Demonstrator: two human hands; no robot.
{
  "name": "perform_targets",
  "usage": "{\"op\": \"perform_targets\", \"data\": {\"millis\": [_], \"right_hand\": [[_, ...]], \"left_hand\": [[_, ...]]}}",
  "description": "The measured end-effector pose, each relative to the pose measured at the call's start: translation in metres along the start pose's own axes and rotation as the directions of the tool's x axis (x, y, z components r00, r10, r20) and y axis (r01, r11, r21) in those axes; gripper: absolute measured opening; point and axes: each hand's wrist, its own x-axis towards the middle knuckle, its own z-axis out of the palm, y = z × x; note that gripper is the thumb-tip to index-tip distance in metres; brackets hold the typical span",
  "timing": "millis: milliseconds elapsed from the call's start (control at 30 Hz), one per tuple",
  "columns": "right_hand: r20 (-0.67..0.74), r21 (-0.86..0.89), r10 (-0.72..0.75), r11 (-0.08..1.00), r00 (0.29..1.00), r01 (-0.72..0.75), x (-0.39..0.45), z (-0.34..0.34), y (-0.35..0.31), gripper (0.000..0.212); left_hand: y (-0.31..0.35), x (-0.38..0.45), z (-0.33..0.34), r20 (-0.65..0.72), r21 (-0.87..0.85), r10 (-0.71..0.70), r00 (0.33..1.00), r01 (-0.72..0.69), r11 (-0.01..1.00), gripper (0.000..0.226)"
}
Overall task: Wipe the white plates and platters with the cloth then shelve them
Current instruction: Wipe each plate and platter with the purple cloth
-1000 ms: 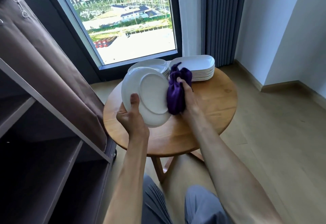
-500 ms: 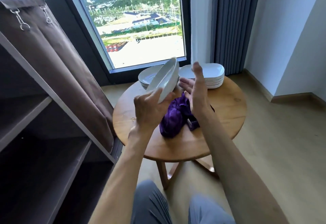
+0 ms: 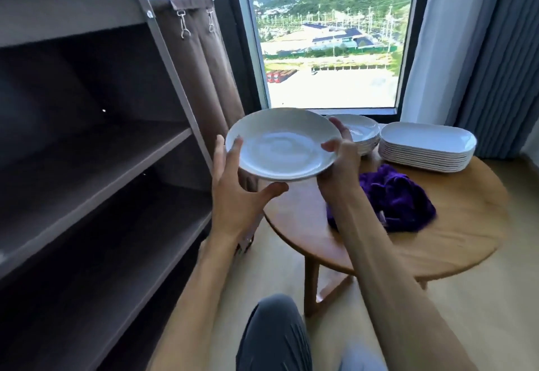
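One round white plate (image 3: 281, 144) held level just left of the wooden table (image 3: 455, 248), left hand (image 3: 233, 192) cupping its near-left rim, right hand (image 3: 339, 156) gripping the right rim. On the table: one purple cloth (image 3: 399, 200), one stack of round plates (image 3: 360, 132) half hidden behind the right hand, one stack of platters (image 3: 427, 147), perhaps ten. Left of the table, dark shelves (image 3: 96, 166), cut off.

The underside of the white plate (image 3: 281, 144) is hidden, along with most fingers of the left hand (image 3: 236, 195) beneath it. The stack of round plates (image 3: 360, 132) is partly covered by the right hand (image 3: 339, 160). The near side of the purple cloth (image 3: 399, 198) is blurred and crossed by the right forearm. The shelf unit (image 3: 96, 149) is cut off at the left edge.
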Motion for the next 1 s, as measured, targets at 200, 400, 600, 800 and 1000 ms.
{"op": "perform_targets", "data": {"millis": [200, 400, 600, 800, 1000], "right_hand": [[0.234, -0.124, 0.148, 0.985, 0.961, -0.122, -0.045, 0.082, 0.078, 0.067], [0.411, -0.322, 0.349, 0.92, 0.842, -0.224, -0.093, 0.16, 0.151, 0.053], [0.554, -0.371, 0.388, 0.907, 0.737, -0.199, -0.134, 0.23, 0.194, 0.036], [0.656, -0.444, 0.46, 0.877, 0.598, -0.187, -0.172, 0.284, 0.234, 0.063], [0.707, -0.458, 0.491, 0.866, 0.509, -0.199, -0.193, 0.319, 0.273, 0.067]], "left_hand": [[-0.028, -0.023, -0.098, -0.214, -0.052, -0.115, 0.97, 0.106, 0.993, 0.104], [-0.049, -0.056, -0.203, -0.323, 0.2, -0.082, 0.943, 0.152, 0.968, 0.111], [-0.058, -0.074, -0.267, -0.577, 0.27, -0.039, 0.816, 0.235, 0.934, 0.101], [-0.066, -0.082, -0.327, -0.7, 0.373, 0.064, 0.711, 0.288, 0.882, 0.096], [-0.075, -0.093, -0.38, -0.736, 0.392, 0.027, 0.677, 0.394, 0.831, 0.094]]}}
